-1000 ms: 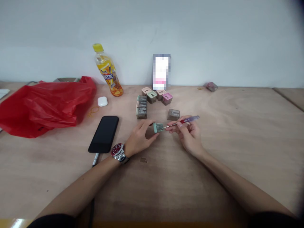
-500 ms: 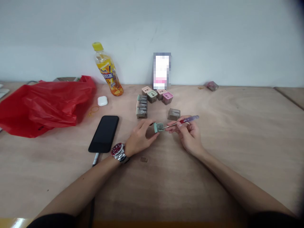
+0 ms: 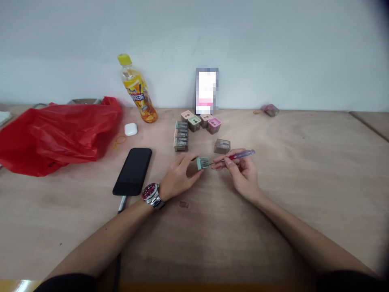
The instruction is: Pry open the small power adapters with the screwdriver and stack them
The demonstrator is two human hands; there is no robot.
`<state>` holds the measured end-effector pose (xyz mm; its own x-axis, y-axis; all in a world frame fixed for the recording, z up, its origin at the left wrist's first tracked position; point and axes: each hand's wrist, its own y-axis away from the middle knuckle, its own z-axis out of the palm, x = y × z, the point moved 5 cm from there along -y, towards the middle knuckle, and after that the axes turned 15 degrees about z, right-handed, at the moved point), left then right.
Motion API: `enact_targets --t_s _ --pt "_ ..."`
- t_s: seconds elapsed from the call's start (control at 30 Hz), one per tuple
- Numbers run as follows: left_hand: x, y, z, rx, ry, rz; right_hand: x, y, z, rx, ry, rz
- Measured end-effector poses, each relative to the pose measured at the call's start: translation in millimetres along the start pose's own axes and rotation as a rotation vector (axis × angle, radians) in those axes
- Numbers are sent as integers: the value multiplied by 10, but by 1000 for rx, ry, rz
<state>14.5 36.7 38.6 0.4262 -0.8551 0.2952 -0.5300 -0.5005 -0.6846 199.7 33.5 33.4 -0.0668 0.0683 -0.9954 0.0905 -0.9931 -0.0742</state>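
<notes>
Head cam: L hand [image 3: 178, 177] w/ green pc [image 3: 200, 163], R hand [image 3: 244, 175] w/ screwdriver [image 3: 242, 154].

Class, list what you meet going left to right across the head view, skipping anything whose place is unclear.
Red plastic bag, white case, wristwatch, left hand, green piece, screwdriver, pinkish-grey block near the wall.

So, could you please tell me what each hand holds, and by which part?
Left hand: sharpener, by the edges of its green end. Right hand: screwdriver, by its handle's front.
</notes>
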Motion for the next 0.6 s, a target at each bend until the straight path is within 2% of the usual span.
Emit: enact_targets --t_s 0.23,0.5,0.6 --pt "-2 2 5 -18 -9 -9 -46 28 43 -26 27 -35" --pt "-3 21 36 -46 23 9 -118 62 84 19 364 -103" --pt "-3 18 36 -41 30 11 -135 62 83 26 406 -125"
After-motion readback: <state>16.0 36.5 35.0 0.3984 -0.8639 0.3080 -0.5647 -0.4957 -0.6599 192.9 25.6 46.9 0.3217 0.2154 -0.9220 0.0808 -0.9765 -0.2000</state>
